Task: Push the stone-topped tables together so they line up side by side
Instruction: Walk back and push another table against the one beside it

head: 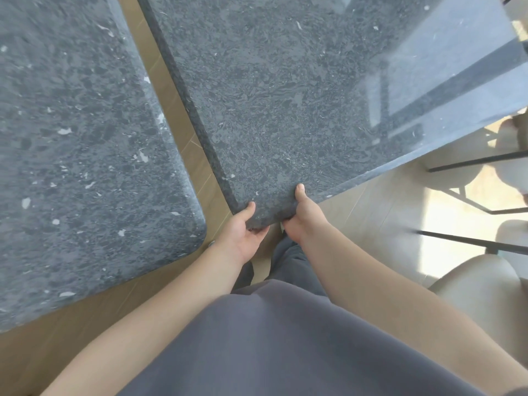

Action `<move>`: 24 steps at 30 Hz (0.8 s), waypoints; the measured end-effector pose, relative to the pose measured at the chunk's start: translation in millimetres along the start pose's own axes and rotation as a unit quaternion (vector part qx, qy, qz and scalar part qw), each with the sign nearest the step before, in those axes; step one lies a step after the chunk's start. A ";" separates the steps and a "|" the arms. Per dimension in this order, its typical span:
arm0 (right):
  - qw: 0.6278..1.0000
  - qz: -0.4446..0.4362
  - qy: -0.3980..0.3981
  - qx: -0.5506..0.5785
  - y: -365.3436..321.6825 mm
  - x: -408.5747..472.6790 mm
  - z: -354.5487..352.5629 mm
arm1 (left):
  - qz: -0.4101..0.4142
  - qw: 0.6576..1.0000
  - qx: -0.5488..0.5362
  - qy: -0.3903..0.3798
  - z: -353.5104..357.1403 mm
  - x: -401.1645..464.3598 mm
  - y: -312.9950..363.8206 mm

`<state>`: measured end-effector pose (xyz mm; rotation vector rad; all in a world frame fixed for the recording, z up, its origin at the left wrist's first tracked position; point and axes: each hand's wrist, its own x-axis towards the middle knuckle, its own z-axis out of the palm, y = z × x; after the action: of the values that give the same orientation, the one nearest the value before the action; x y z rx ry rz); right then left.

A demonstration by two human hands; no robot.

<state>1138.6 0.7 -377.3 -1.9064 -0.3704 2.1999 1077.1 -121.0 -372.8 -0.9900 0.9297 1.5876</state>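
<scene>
Gripping table (285, 95) corner, hands (243, 232) seemingly clamped.

The left table (85, 138) stands apart from the right table (285, 95), a wedge of floor (185, 132) between them; chairs (480, 287) stand right.

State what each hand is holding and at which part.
Both hands grip the right stone-topped table at its near corner: the left hand on the corner's left side, the right hand on its right side, thumbs on top, fingers under the edge.
</scene>
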 end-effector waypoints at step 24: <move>1.000 -0.008 0.017 0.021 41.0 -8.6 45.3 | 0.011 0.992 -0.098 0.084 -15.2 -2.7 38.7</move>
<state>1095.3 -43.3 -376.3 -1.9100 -0.3289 2.1450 1042.2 -143.6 -372.2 -1.2698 0.9132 1.6561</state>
